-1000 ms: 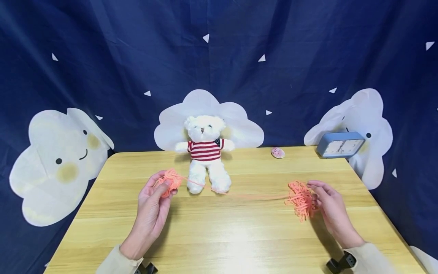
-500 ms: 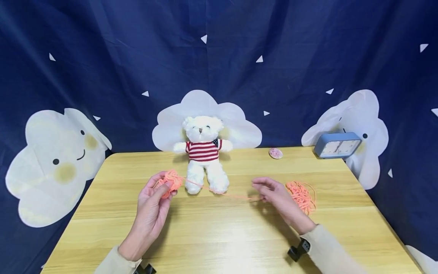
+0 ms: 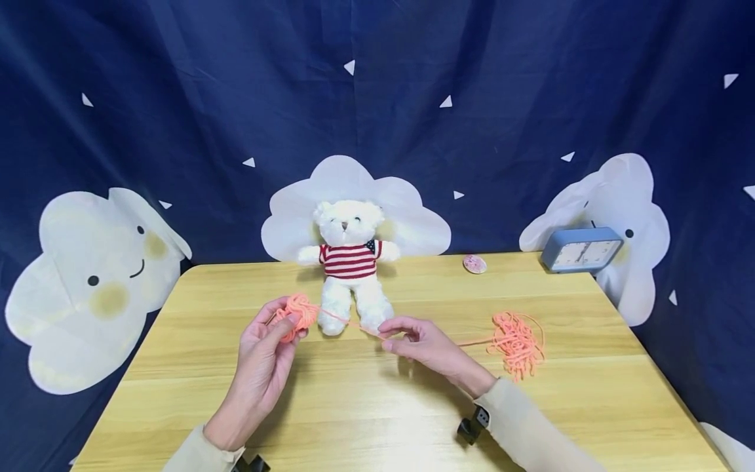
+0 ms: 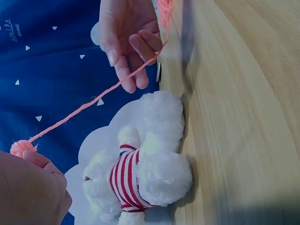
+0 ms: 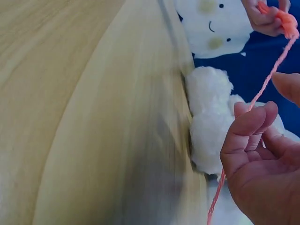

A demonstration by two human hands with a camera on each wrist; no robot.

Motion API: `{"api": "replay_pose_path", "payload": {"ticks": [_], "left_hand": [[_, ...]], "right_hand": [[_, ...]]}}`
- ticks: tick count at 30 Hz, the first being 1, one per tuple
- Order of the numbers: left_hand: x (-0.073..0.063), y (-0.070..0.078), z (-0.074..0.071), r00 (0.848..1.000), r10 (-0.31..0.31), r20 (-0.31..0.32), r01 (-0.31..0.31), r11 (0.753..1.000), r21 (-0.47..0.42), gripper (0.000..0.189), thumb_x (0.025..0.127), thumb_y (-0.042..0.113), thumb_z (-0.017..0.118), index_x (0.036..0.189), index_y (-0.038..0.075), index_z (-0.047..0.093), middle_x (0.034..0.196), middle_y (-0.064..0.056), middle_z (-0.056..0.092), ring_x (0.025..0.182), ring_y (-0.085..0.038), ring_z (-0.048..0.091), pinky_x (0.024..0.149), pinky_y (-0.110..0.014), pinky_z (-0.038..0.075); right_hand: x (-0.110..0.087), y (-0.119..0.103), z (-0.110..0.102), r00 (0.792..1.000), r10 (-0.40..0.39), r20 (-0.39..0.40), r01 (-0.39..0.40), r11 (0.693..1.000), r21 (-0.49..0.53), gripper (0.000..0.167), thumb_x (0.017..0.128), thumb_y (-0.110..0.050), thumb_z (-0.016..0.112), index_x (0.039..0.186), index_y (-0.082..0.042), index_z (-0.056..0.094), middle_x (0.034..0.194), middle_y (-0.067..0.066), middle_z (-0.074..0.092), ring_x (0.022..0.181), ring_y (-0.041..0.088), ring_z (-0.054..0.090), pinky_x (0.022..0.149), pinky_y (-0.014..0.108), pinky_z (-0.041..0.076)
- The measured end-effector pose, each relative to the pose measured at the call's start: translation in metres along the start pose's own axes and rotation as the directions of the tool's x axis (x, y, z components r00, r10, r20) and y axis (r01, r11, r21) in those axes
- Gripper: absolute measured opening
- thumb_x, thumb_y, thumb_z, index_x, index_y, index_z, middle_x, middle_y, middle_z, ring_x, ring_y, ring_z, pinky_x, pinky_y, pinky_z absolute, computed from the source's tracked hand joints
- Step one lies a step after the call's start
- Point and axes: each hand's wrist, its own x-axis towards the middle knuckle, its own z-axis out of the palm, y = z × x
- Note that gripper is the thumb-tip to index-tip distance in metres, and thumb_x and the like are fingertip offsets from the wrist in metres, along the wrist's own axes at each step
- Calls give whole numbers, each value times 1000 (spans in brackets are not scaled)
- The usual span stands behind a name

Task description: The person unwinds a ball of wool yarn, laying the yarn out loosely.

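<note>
My left hand (image 3: pixel 259 357) holds a small wound ball of coral yarn (image 3: pixel 301 311) between thumb and fingers. From it one yarn strand (image 4: pixel 79 110) runs taut to my right hand (image 3: pixel 427 347), in front of the teddy bear's feet. In the right wrist view the strand passes behind the curled fingers (image 5: pixel 246 129), while the thumb stands apart from them. Beyond that hand the strand continues to a loose tangle of the same yarn (image 3: pixel 517 344) lying on the table's right side.
A white teddy bear (image 3: pixel 350 262) in a red-striped shirt sits at the back of the wooden table (image 3: pixel 377 419). A small pink round object (image 3: pixel 474 264) lies near the back edge. A blue clock (image 3: pixel 582 250) stands at the back right corner, before a dark blue curtain (image 3: pixel 401 131).
My right hand has moved left from the loose yarn tangle toward the ball, along the strand. The tangle now lies on the table. The left hand has stayed nearly still with the ball.
</note>
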Motion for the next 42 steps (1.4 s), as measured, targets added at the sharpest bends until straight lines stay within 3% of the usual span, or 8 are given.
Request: {"api": "replay_pose_path", "payload": {"ticks": [5,7,14,17,21,28,34,42], "left_hand": [[1,0,1,1000,-7,-6,7,1000,5,27,104,-16,58,125,-1,64,128,-16,67,96,-17,69,78,-23,61],[1,0,1,1000,-7,-4,7,1000,0,26,104,-16,57,125,-1,64,128,-16,67,96,-17,69,78,-23,61],[0,0,0,1000,-9,-6,9,1000,-8,26,104,-16,58,124,-1,65,128,-15,66,95,-17,68,77,-23,61],[0,0,-1,1000,-4,0,4,1000,-7,25,104,-16,58,123,-1,65,125,-15,67,93,-17,67,76,-23,61],[0,0,-2,1000,3,9,-3,1000,-10,26,104,-17,57,123,-1,65,122,-14,67,92,-17,68,76,-24,61],[-1,0,-5,1000,19,9,-18,1000,-15,26,104,-18,56,121,-1,66,119,-13,68,91,-17,67,75,-23,60],[-1,0,-8,1000,29,-7,-29,999,-28,25,103,-17,59,121,-1,65,115,-12,70,91,-17,68,75,-24,60],[0,0,-10,999,50,-8,-51,997,-53,26,103,-19,56,120,-2,66,113,-12,69,93,-18,67,75,-25,58]], "right_hand": [[-2,-2,3,999,-48,-12,47,998,-43,25,103,-10,75,121,7,74,93,4,69,70,9,51,61,19,43],[-5,-2,1,998,-65,-25,64,997,-51,23,103,-8,75,118,9,74,87,3,66,69,8,49,60,18,41],[-18,0,-14,993,-92,-81,88,995,-43,21,105,-15,75,116,2,78,102,26,74,74,18,60,62,22,49],[-26,-2,-22,990,-85,-112,82,996,-28,22,106,-18,73,118,-1,79,107,22,77,82,22,66,68,25,54],[-38,-6,-33,983,-97,-159,101,995,21,26,109,-18,69,123,3,77,106,13,79,81,19,64,72,27,57],[-57,-6,-57,942,-150,-299,194,973,124,25,112,-14,63,121,6,76,96,2,77,75,9,58,67,21,55],[-74,-1,-79,892,-147,-427,274,927,255,24,115,-13,59,119,-4,81,91,-1,72,72,8,56,61,17,50],[-96,12,-105,842,-141,-521,358,868,343,26,115,-10,56,122,0,79,92,2,73,73,7,60,62,16,52]]}}
